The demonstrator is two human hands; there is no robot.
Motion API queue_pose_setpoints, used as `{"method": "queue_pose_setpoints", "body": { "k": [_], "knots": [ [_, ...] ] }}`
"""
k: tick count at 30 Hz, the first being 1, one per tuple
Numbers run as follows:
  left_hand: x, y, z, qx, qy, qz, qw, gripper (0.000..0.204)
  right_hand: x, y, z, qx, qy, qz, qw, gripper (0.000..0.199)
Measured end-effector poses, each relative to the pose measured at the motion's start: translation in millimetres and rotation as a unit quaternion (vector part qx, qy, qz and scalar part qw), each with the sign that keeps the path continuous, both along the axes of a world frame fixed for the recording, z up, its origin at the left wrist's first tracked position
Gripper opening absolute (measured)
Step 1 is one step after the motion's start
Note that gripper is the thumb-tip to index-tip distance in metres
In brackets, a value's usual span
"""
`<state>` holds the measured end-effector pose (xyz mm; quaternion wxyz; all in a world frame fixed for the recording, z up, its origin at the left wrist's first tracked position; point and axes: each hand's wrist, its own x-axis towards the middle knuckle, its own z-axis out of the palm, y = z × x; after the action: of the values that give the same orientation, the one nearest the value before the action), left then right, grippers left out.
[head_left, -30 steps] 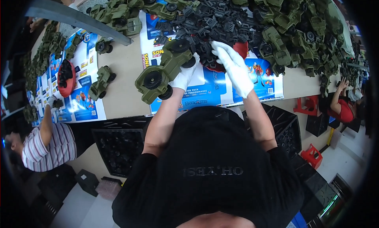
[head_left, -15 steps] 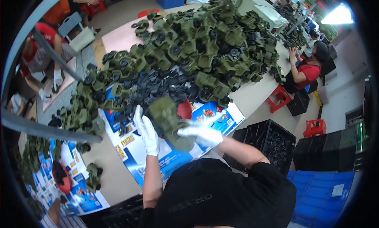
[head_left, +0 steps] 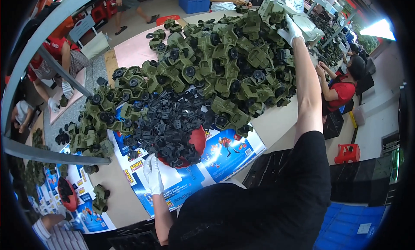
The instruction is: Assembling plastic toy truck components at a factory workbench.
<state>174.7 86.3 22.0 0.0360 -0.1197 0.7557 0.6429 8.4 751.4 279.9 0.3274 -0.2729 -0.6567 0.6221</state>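
A heap of olive-green toy jeeps (head_left: 212, 55) with black wheels covers the far part of the table. My right hand (head_left: 293, 32), in a white glove, reaches to the heap's far right end. Its thumb and fingers are round the edge of one green toy jeep (head_left: 278, 20), partly hidden by the heap. My left hand (head_left: 153, 175), gloved in white too, is low beside a red bowl (head_left: 197, 139). Its fingers stretch toward the bowl's near left rim, and I see nothing held in them. Small black plastic parts (head_left: 170, 120) fill the bowl and spill beyond it.
Printed blue-and-white sheets (head_left: 225, 152) lie under the bowl. A grey metal bar (head_left: 56, 151) crosses the left side. Black crates (head_left: 268, 168) stand at the right, near blue bins (head_left: 350, 222). Co-workers sit around, one in red (head_left: 343, 92) on the right.
The green toy jeep held before me between both hands has left that spot. My right arm has stretched far forward to the heap, and my left hand has dropped nearer the bowl's rim.
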Motion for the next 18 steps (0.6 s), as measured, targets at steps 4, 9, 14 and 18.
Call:
{"method": "queue_pose_setpoints", "body": {
  "k": [4,9,14,18],
  "knots": [
    [-5.4,-31.7,-34.3,-0.029,0.01,0.022,0.999,0.025,10.1,-38.3,-39.5,0.061,-0.056,-0.065,0.994,0.068],
    [-81.6,-77.6,-5.3,-0.134,0.122,0.018,0.983,0.022,62.6,-177.2,-89.7,0.094,0.002,0.095,0.991,0.044],
    [-227.2,-95.8,-10.5,-0.443,0.245,0.008,0.863,0.028,140.7,-276.0,-149.5,0.143,-0.132,0.192,0.962,0.033],
    [-303.9,-88.1,-10.7,-0.5,0.08,-0.009,0.862,0.041,173.1,-315.2,-192.6,0.281,-0.135,0.252,0.916,0.023]
  ]
}}
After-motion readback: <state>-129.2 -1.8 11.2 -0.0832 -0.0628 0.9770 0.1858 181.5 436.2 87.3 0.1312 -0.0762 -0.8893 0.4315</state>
